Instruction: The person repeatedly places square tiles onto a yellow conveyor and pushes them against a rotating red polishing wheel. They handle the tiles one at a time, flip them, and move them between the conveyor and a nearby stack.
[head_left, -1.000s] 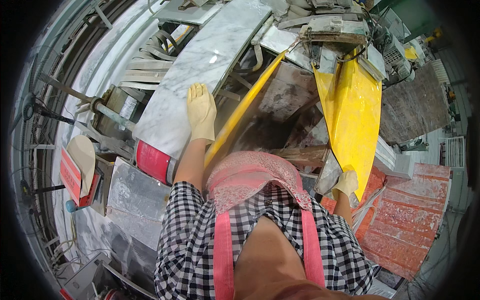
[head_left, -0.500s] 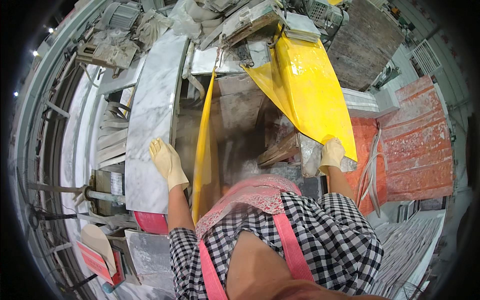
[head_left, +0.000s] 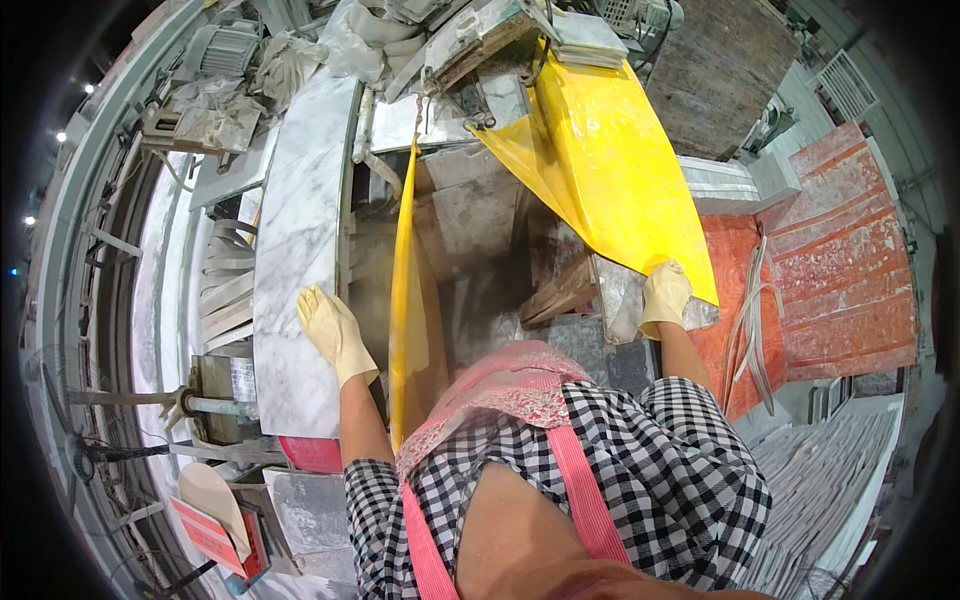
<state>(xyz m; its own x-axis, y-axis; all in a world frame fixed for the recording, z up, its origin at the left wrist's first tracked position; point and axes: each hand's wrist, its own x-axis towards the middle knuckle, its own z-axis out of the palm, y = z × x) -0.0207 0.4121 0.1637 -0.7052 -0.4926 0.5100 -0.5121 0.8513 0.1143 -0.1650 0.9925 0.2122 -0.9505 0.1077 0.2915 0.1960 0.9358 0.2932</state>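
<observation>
My left hand (head_left: 333, 327), in a cream rubber glove, lies on the right edge of a long white marble slab (head_left: 290, 250) with grey veins, its fingers stretched out. At the right, my gloved right hand (head_left: 667, 293) is closed on the near edge of a yellow plastic sheet (head_left: 640, 170). The sheet drapes over a support there, and its inner corner is hooked up at the back. Between my hands hangs a narrow yellow strip of sheeting (head_left: 403, 300), fastened at its top to a chain.
Stacked pale tiles (head_left: 590, 42) weigh down the sheet's far end. A wooden beam (head_left: 560, 290) juts into the dark gap ahead of me. Orange sheeting (head_left: 740, 320) with pale straps hangs at the right. Pipes, a motor (head_left: 222, 50) and a red board (head_left: 215, 530) are on the left.
The whole view has tilted slightly. My left hand stays flat on the slab, and my right hand still grips the sheet's edge.
</observation>
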